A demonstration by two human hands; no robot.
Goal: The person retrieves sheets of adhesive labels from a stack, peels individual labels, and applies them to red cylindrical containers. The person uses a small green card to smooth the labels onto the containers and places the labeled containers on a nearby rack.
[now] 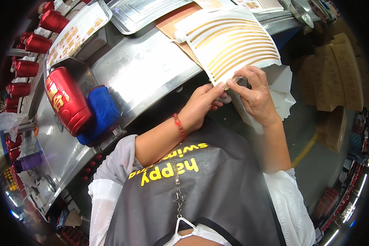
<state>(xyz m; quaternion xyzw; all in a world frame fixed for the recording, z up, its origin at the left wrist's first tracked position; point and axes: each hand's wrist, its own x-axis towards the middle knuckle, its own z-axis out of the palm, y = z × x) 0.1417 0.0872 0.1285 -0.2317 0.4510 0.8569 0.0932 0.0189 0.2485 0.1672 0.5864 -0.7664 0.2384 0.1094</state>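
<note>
A white sheet with rows of curved gold strips [238, 47] lies over the table's near edge. Its near corner is pinched between the thumb and fingers of my left hand [203, 100], which wears a red bead bracelet [179, 126]. Right beside it, the thumb and index finger of my right hand [256, 96] close together at the sheet's lower edge, almost touching the left thumb. What lies between the right fingertips is too small to make out. White backing paper [281, 88] hangs below the sheet, behind my right hand.
On the metal table [151, 84], a red rounded container [67, 100] with gold lettering lies on a blue cloth [102, 108]. A metal tray [141, 14] and brown cardboard [172, 20] are farther back. Several red containers [35, 43] line the left; cardboard boxes [336, 78] stand right.
</note>
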